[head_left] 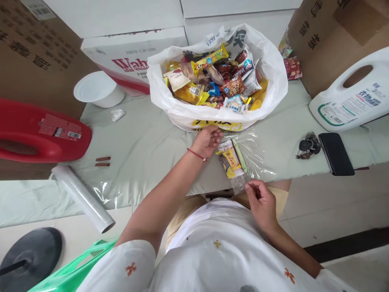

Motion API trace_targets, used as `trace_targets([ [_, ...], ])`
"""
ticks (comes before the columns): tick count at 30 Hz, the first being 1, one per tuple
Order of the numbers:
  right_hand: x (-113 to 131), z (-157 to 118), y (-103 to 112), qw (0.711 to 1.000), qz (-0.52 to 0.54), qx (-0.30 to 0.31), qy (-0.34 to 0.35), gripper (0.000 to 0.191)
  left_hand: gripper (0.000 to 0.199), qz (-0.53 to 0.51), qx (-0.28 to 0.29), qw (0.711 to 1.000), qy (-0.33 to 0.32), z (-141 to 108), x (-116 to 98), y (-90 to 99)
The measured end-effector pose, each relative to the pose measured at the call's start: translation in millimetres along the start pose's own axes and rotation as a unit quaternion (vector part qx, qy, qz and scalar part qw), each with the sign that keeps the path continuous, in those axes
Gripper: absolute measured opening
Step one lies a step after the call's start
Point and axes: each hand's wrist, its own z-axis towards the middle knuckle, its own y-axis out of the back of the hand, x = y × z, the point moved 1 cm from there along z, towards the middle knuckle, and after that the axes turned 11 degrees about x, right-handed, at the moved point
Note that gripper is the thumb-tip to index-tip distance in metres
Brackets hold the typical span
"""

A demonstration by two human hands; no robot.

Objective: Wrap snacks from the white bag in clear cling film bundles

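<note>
A clear plastic film (pixel 258 156) lies on the table in front of me, with several small wrapped snacks (pixel 231 160) on or under it, one yellow and one green. My left hand (pixel 208 142), with a red string at the wrist, is closed at the upper left of the snacks, its fingers curled; what they hold, if anything, is too small to make out. At the table's front edge my right hand (pixel 261 198) pinches the near edge of the clear film between thumb and forefinger. Just beyond my left hand stands a white plastic bag (pixel 164 109) full of wrapped snacks (pixel 234 86).
On the left are a red jug (pixel 60 138), a white tub (pixel 99 89), a film roll (pixel 83 198) and two brown strips (pixel 102 161). Keys (pixel 308 146), a black phone (pixel 336 154) and a white detergent jug (pixel 355 91) are on the right. Boxes (pixel 130 52) stand behind.
</note>
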Motion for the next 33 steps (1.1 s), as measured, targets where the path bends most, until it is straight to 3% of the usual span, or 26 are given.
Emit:
trace_targets([
  [4, -17.0, -0.8, 1.4, 0.999, -0.004, -0.007, -0.046, 0.032, 0.011, 0.032, 0.071, 0.996, -0.035, 9.5, 20.5, -16.7],
  [6, -22.0, -2.5, 1.8, 0.998, -0.014, 0.005, -0.059, 0.033, 0.017, 0.146, 0.086, 0.982, -0.085, 11.8, 32.6, -20.2],
  [7, -23.5, -3.9, 2.7, 0.997, -0.017, 0.017, -0.066, 0.033, 0.02, 0.228, 0.092, 0.961, -0.125, 12.1, 38.5, -21.1],
  [8, -24.2, -5.3, 4.5, 0.997, -0.019, 0.033, -0.072, 0.033, 0.022, 0.318, 0.096, 0.927, -0.172, 11.9, 44.0, -21.7],
  [10, -23.1, -6.5, 12.3, 0.996, -0.029, 0.056, -0.071, 0.033, 0.024, 0.485, 0.112, 0.829, -0.256, 10.3, 53.9, -22.0],
  [12, -19.5, -1.4, 26.8, 0.996, -0.071, 0.026, -0.043, 0.03, 0.027, 0.59, 0.13, 0.738, -0.302, 8.4, 61.5, -21.2],
  [13, -17.4, 4.8, 35.9, 0.994, -0.108, -0.013, -0.02, 0.029, 0.029, 0.618, 0.136, 0.709, -0.311, 7.8, 64.0, -20.5],
  [15, -14.7, 24.9, 54.3, 0.973, -0.204, -0.102, 0.024, 0.032, 0.033, 0.645, 0.138, 0.681, -0.317, 7.5, 66.4, -19.1],
  [17, -15.8, 52.5, 68.0, 0.947, -0.288, -0.138, 0.035, 0.041, 0.035, 0.658, 0.133, 0.671, -0.315, 8.3, 66.4, -18.3],
  [19, -19.6, 81.0, 75.1, 0.936, -0.333, -0.11, 0.008, 0.047, 0.037, 0.665, 0.132, 0.667, -0.31, 9.8, 65.5, -18.2],
  [23, -17.0, 116.7, 74.6, 0.965, -0.26, -0.018, -0.008, 0.027, 0.035, 0.668, 0.142, 0.666, -0.299, 13.1, 63.8, -17.5],
  [26, 2.1, 121.4, 66.6, 0.994, -0.106, 0.015, 0.036, 0.025, 0.033, 0.662, 0.145, 0.673, -0.297, 14.2, 63.2, -16.7],
  [29, 24.5, 115.8, 47.9, 0.99, -0.005, 0.105, 0.096, 0.025, 0.03, 0.647, 0.135, 0.693, -0.289, 14.2, 62.9, -15.8],
  [33, 37.6, 101.9, 12.9, 0.962, -0.084, 0.177, 0.192, 0.016, 0.034, 0.596, 0.125, 0.742, -0.28, 15.2, 62.4, -8.7],
])
